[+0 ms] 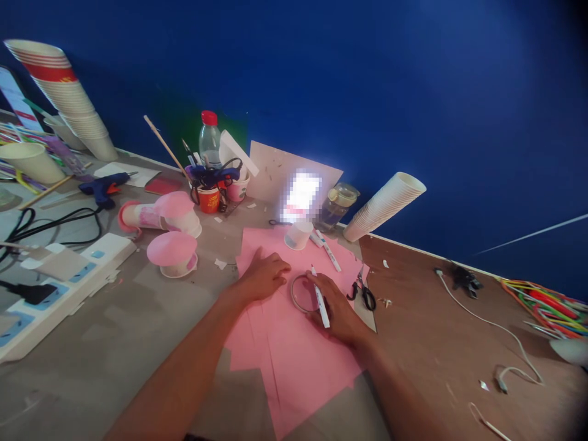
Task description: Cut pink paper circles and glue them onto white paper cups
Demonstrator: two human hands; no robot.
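Several sheets of pink paper [298, 361] lie overlapping on the table. On their left part rests my left hand [264, 274], palm down with fingers stretched out, holding nothing. My right hand [337, 309] grips a white marker [321, 304], its reddish tip pointing away from me. A thin round ring [294, 296] lies on the paper beside the right fingers, which partly cover it; whether they touch it I cannot tell. Beyond the hands a small white paper cup [297, 236] stands upside down. Two more white markers [331, 251] lie at its right. Black-handled scissors [366, 294] rest at the paper's right edge.
A lit phone [301, 195] leans at the back beside a glass jar [339, 202]. Stacked paper cups [386, 205] tilt against the blue wall. Pink-topped cup pieces [172, 251], a power strip [68, 294] and a glue gun [105, 187] occupy the left. A white cable [487, 321] lies right.
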